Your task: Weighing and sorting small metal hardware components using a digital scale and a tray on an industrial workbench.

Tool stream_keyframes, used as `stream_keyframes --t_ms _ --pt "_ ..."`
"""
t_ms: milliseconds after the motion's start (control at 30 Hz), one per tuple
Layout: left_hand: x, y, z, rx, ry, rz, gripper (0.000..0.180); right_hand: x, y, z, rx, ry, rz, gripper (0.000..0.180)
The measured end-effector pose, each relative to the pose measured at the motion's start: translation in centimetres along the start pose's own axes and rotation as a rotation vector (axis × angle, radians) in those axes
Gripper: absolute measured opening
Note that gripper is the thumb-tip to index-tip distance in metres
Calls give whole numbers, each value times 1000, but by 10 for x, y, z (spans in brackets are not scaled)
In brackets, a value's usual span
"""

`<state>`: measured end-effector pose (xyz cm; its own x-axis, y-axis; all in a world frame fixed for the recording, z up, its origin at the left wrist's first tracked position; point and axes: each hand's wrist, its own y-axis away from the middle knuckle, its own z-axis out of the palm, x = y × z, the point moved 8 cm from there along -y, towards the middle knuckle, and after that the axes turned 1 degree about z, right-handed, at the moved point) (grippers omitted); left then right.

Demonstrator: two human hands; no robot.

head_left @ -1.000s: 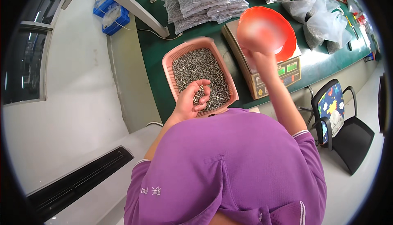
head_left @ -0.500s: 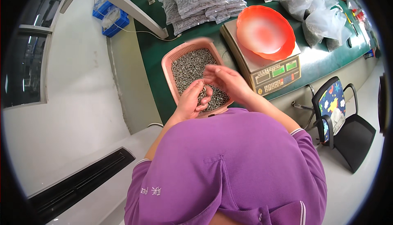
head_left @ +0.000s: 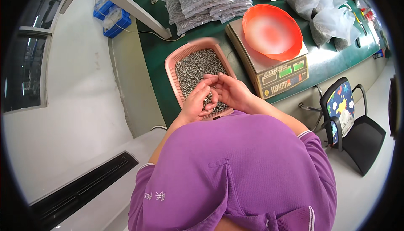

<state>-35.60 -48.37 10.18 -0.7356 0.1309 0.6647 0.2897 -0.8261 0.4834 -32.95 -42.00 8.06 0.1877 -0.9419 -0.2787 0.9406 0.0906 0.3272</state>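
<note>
A pink plastic basket (head_left: 170, 69) on the green table holds a thick layer of small, shiny metal pieces (head_left: 197, 66), too small to name exactly. Over its near end, my left hand (head_left: 194, 106) is curled around a handful of these metal pieces, some showing between thumb and fingers. My right hand (head_left: 236, 94) is beside it, cupped with the fingers stretched toward the left fingertips, which they meet or overlap. No piece is visible in the right hand, though its palm is partly hidden.
Right of the basket, a digital scale (head_left: 269, 77) bears a red-and-white scalloped dish (head_left: 273, 33). Behind are stacked clear bags of metal parts (head_left: 206, 0) and white plastic bags (head_left: 332, 25). A grey frame leg (head_left: 126, 6) stands back left; a black chair (head_left: 357, 138) stands right.
My right hand has come slightly nearer to me and turned, its fingers now against the left fingertips. The left hand stays curled around the metal pieces in nearly the same place.
</note>
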Motion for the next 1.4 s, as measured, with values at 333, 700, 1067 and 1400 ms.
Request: stream_keyframes --t_ms 333,700,1067,1400 --pt "4 2 5 -13 18 36 41 3 1 -8 60 -80 21 35" --pt "-17 -10 -47 172 583 -91 19 -162 54 4 559 1397 -893 27" --pt "-3 -6 -21 96 194 9 22 -42 3 -2 144 759 -316 37" --pt "7 1 -7 127 -122 81 35 1 -7 0 -42 53 -26 43"
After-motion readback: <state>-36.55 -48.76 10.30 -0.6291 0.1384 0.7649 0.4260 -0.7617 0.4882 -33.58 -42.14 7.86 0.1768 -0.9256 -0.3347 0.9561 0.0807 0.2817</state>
